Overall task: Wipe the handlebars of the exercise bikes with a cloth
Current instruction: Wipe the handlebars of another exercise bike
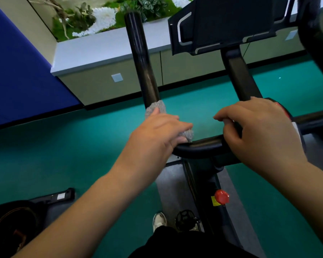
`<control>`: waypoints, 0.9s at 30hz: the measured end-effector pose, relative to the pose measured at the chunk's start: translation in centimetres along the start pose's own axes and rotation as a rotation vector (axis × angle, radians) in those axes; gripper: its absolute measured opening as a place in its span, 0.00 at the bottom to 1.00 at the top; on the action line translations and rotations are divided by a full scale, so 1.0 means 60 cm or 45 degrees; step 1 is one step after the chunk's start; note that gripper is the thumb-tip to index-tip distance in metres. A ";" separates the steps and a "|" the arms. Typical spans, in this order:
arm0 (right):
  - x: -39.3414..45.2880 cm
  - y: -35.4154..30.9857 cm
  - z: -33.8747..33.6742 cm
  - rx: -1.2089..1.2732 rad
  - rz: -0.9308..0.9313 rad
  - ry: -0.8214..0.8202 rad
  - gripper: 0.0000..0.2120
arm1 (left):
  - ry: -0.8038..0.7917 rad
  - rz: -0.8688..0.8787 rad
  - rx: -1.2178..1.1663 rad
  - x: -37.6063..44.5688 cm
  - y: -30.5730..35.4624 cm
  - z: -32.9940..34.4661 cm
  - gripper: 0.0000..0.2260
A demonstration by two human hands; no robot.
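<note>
Fingers (168,123) of our left hand (157,133) clench the grey cloth (156,107) around the handlebar (203,146) bend while our right hand (259,131) grips bare bar, so a loose wrap could slip and skip the curve.

Both hands curled closed: left (157,131), right (257,131), arms extended.
</note>
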State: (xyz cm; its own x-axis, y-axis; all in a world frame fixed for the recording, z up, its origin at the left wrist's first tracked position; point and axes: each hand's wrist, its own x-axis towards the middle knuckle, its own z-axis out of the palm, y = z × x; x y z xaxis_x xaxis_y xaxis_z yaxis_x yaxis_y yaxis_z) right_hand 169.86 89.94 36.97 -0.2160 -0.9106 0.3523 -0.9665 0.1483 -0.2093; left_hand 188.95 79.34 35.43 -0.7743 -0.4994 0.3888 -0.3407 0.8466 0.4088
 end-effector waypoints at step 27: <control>-0.001 0.001 0.002 -0.013 0.051 -0.025 0.11 | -0.196 0.221 -0.008 0.079 -0.063 -0.036 0.13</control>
State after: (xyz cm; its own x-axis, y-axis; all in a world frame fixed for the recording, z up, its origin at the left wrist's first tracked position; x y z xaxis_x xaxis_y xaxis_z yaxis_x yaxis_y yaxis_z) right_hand 169.83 89.98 36.82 -0.2522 -0.9111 0.3260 -0.9585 0.1888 -0.2137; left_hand 187.71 73.37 37.50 -0.8935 -0.3118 0.3232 -0.1922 0.9160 0.3522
